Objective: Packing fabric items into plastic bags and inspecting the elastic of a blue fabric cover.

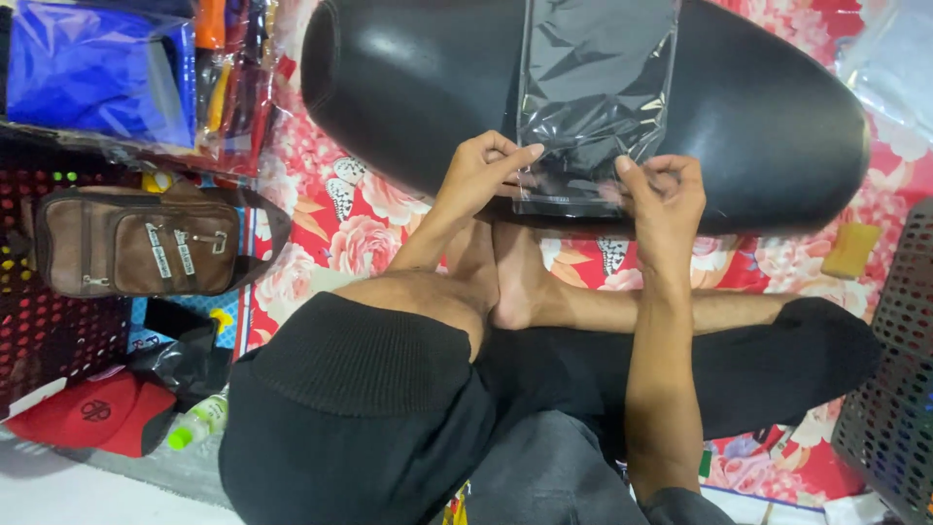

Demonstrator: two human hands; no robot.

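A clear plastic bag (595,87) with a dark folded item inside lies on a large black oval cushion (768,117). My left hand (483,173) pinches the bag's near left corner, and my right hand (663,190) pinches its near right corner. Both grip the open end of the bag at the cushion's near edge. I sit cross-legged in dark trousers, my bare feet (505,282) just under my hands.
A red flowered mat (330,233) covers the floor. A brown pouch bag (146,241) lies at left, with a red cap (92,413) and a small green-capped bottle (199,423) below it. Packaged blue goods (97,68) sit top left. A yellow sponge (850,250) and a black mesh basket (899,389) are at right.
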